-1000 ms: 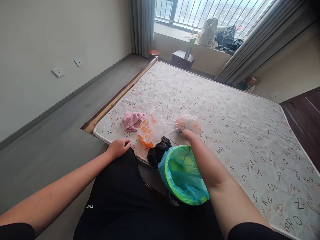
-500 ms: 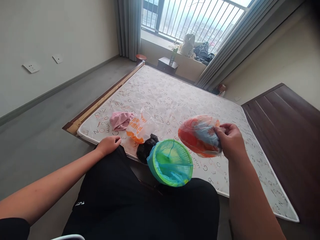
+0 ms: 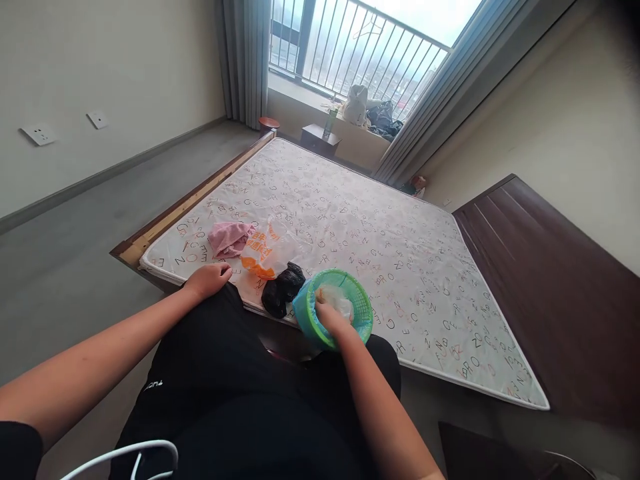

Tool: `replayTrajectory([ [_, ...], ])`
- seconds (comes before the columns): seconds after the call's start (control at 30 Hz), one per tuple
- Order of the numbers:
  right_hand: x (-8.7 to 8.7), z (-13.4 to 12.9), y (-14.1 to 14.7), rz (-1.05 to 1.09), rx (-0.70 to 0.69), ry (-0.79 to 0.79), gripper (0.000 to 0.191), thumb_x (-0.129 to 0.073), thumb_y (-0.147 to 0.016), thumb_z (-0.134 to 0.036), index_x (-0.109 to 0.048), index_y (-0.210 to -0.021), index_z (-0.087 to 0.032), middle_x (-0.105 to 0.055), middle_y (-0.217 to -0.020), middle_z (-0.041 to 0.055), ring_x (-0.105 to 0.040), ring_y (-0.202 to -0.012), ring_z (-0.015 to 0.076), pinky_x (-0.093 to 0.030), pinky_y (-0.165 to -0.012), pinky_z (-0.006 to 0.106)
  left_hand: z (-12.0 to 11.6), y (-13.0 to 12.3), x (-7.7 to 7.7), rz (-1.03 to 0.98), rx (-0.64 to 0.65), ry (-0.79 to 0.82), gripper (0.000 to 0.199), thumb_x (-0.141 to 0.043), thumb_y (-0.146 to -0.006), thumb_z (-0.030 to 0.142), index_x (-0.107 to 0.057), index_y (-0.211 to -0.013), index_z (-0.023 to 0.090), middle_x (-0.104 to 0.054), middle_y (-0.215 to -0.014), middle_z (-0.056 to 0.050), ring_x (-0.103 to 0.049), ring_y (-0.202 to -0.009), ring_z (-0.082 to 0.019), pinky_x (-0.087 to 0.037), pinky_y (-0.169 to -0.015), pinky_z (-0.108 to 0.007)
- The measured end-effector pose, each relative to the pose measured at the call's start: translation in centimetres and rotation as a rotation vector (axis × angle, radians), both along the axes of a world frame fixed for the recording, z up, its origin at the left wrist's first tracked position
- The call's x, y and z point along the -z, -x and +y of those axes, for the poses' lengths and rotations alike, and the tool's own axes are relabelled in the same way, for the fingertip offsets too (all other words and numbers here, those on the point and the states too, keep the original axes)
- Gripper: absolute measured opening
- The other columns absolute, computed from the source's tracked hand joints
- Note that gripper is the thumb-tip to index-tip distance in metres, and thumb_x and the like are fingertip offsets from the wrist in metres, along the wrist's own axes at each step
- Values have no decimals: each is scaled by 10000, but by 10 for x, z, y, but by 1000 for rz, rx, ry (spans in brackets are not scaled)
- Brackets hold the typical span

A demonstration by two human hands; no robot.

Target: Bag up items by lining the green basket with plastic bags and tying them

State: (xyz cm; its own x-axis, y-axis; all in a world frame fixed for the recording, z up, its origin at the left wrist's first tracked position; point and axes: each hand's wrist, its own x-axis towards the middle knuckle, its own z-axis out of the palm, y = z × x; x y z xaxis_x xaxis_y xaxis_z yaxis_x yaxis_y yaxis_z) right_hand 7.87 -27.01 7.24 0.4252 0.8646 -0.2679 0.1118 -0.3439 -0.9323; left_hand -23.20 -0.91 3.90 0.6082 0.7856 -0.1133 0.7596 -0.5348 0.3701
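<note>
right hand (image 3: pixel 334 320): fingers bunched on crumpled plastic bag (image 3: pixel 337 300) | bag: inside green basket (image 3: pixel 361 301) with blue liner (image 3: pixel 303 313) | left hand (image 3: pixel 207 280): fingers loosely curled, empty, on mattress (image 3: pixel 400 287) edge

you've got your right hand (image 3: pixel 333 321) reaching down into a round green plastic basket (image 3: pixel 356 293), whose mesh sides show around the rim. the basket sits tilted toward you, right at the edge of the mattress (image 3: pixel 400 280), and a blue plastic liner (image 3: pixel 303 313) folds over its near side. inside the basket, a crumpled, see-through whitish plastic bag (image 3: pixel 336 301) lies under your fingers (image 3: pixel 324 307), bunched up and partly hidden by them. just beside the basket, on the side toward your left hand (image 3: pixel 207 280), a lumpy black plastic bag (image 3: pixel 283 288) lies scrunched on the mattress edge, and your left hand rests on that edge, well apart from the basket.
</note>
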Motion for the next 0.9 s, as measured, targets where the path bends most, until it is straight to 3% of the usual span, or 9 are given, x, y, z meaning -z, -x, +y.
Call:
replayTrajectory([
  [0.1, -4, -6, -10, -267, -103, 15, 202, -628, -839, -194, -721, -1015, -229, -672, -1246, 92, -570, -1223, 273, -405, -1073, 396, 0, -2, 0, 9, -10, -6, 384, -403, -943, 433, -714, -940, 209, -768, -1019, -111, -691, -934, -275, -427, -742, -311],
  [0.23, -2, -13, -25, -716, -152, 138, 237, -481, -981, -246, -713, -1002, -202, -697, -1053, 122, -638, -1019, 257, -454, -926, 377, -1, -6, -4, 19, -3, 0, 388, -399, -936, 426, -718, -904, 207, -768, -990, -119, -693, -924, -282, -433, -734, -317],
  [0.37, 16, -11, -26, -699, -165, 219, 85, -673, -891, -249, -733, -845, -210, -717, -840, 81, -671, -841, 241, -481, -819, 343, 2, -9, -1, 42, -4, -13, 406, -401, -929, 447, -733, -939, 213, -771, -1032, -121, -697, -941, -299, -443, -747, -322],
  [0.43, 21, -14, -22, -687, -127, 185, 114, -638, -916, -251, -747, -927, -221, -743, -924, 77, -685, -906, 235, -496, -851, 336, 5, -10, 2, 58, -12, -19, 412, -404, -923, 454, -737, -962, 214, -771, -1047, -121, -698, -941, -304, -448, -750, -324],
  [0.53, 21, -34, -16, -719, 75, -63, 298, -443, -996, -235, -715, -1116, -213, -728, -1131, 100, -660, -1099, 222, -492, -983, 362, 7, -11, 4, 61, -4, -23, 418, -400, -920, 450, -738, -959, 208, -771, -1045, -123, -698, -942, -305, -453, -755, -325],
  [0.6, 20, -55, -18, -770, 231, -252, 292, -439, -982, -241, -705, -1096, -206, -703, -1185, 111, -612, -1211, 236, -447, -1087, 415, 7, -11, 3, 55, -2, -19, 407, -416, -909, 452, -742, -955, 211, -773, -1040, -117, -697, -947, -301, -456, -761, -320],
  [0.7, 24, -81, -31, -748, 471, -261, 257, -543, -914, -306, -678, -1105, -200, -621, -1334, 143, -497, -1366, 288, -343, -1189, 505, 6, -11, 1, 53, -1, 2, 384, -463, -876, 465, -752, -941, 219, -778, -1022, -103, -701, -943, -287, -465, -772, -305],
  [0.8, 37, -86, -47, -425, 731, -151, 528, -670, -820, -397, -569, -1295, -191, -539, -1439, 182, -442, -1424, 329, -381, -1167, 517, 5, -18, 0, -6, 14, 76, 366, -505, -835, 481, -759, -927, 235, -787, -970, -80, -705, -914, -274, -479, -792, -299],
  [0.9, 54, -72, -56, 5, 821, -229, 799, -753, -742, -396, -409, -1443, -223, -479, -1512, 176, -427, -1451, 314, -439, -1131, 493, -5, -42, 1, -116, -20, 341, 299, -601, -751, 455, -748, -897, 240, -789, -927, -61, -711, -913, -268, -502, -799, -296],
])
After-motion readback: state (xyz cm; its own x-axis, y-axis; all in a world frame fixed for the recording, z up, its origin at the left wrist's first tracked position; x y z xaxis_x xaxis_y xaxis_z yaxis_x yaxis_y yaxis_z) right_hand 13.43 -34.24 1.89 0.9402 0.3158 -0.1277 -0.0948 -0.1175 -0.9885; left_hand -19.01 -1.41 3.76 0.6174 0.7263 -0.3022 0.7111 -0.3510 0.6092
